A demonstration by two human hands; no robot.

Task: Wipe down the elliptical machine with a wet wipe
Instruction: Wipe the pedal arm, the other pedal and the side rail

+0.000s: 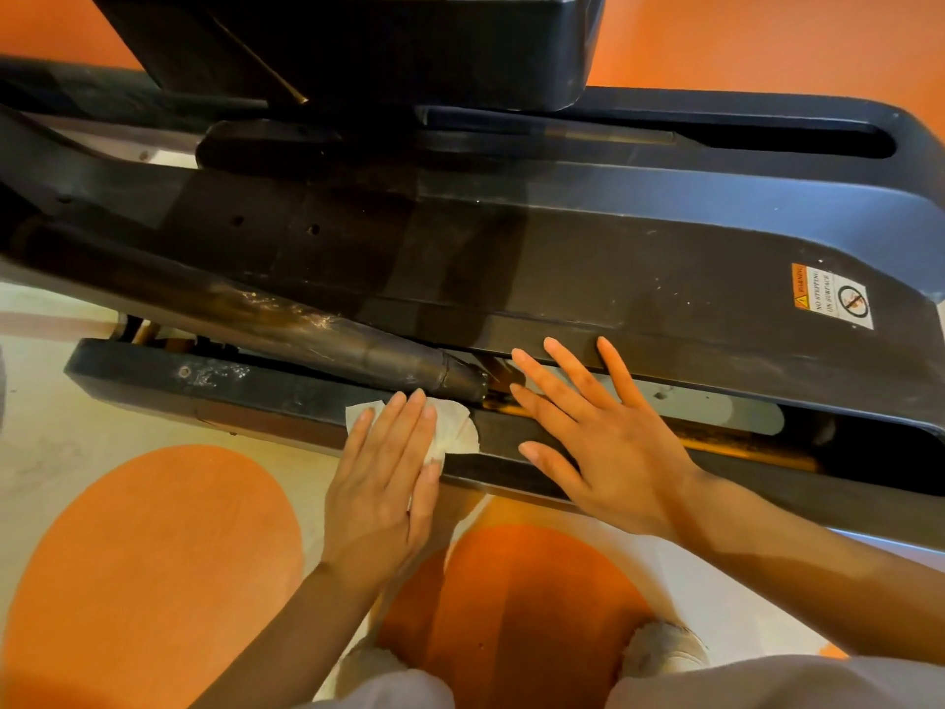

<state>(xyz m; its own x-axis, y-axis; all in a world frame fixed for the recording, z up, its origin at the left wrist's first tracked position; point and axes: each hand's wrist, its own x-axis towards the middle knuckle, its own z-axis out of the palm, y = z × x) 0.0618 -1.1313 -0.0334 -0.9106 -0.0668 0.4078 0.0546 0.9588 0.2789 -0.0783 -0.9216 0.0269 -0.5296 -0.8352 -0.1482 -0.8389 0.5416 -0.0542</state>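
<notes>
The person is bent low over the elliptical machine (588, 258), both hands down on its near side rail (286, 396). The left hand (381, 483) lies flat with straight fingers close together, pressing the white wet wipe (457, 427) onto the rail's top edge; the wipe pokes out past the fingertips and to the right of that hand, crumpled, with a sliver showing under the palm too. The right hand (608, 442) is just beside it, fingers spread wide and straight, holding nothing. Its fingertips reach across the slot in the frame toward the edge of the broad black deck beyond, while its thumb rests on the rail.

Right ahead of the left fingertips a dark, scuffed tube (307, 324) slants down from the left and ends in a capped tip between the two hands, crowding the spot. Beyond the right hand, off to its right, a warning sticker (831, 295) sits on the deck. Further past both hands a big black housing (409, 43) overhangs the deck. Beneath the arms the floor (153, 555) is pale with orange circles, and two light shoes (665, 649) show under grey trouser legs.
</notes>
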